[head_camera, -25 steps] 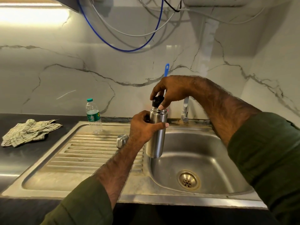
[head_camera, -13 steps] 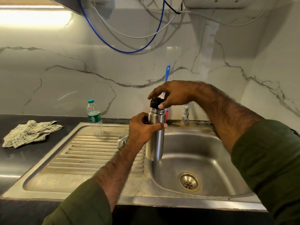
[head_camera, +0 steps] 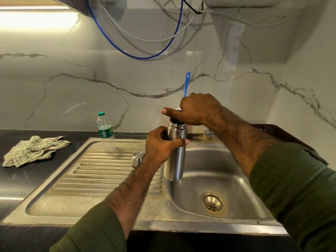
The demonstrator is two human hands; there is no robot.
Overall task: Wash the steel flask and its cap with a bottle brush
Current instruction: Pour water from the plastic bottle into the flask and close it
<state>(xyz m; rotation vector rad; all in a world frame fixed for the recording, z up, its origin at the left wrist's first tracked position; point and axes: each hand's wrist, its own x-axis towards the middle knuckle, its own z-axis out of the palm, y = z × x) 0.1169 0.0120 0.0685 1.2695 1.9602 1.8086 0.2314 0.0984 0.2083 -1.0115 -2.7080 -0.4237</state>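
Left hand (head_camera: 161, 144) wraps the upper body of the flask (head_camera: 175, 153), thumb across the front, fingers curled round the back; firm grip. Flask upright, held in the air over the left edge of the sink (head_camera: 236, 188) basin, base clear of the steel. Right hand (head_camera: 194, 110) comes down over the flask's mouth, fingers curled on the black stopper (head_camera: 176, 121), forefinger sticking out straight to the left. Stopper mostly hidden under the palm, only its lower black rim shows; cannot tell if it is seated or loose.

Steel cap (head_camera: 137, 159) lies on the drainboard (head_camera: 101, 171), near its right edge, just left of the left wrist, apart from the flask. Blue brush (head_camera: 187, 82) handle stands up behind the right hand, against the wall at the sink's back edge; its head is hidden by the hand. Tap (head_camera: 208, 133) partly hidden behind the right forearm. Drain (head_camera: 213, 202) in the basin floor, below and right of the flask. Plastic bottle (head_camera: 105, 131) stands upright at the drainboard's back edge. Checked cloth (head_camera: 32, 150) crumpled on the dark counter (head_camera: 21, 179), left of the drainboard. Dark tray (head_camera: 272, 131) edge at the counter's right, behind the right sleeve.
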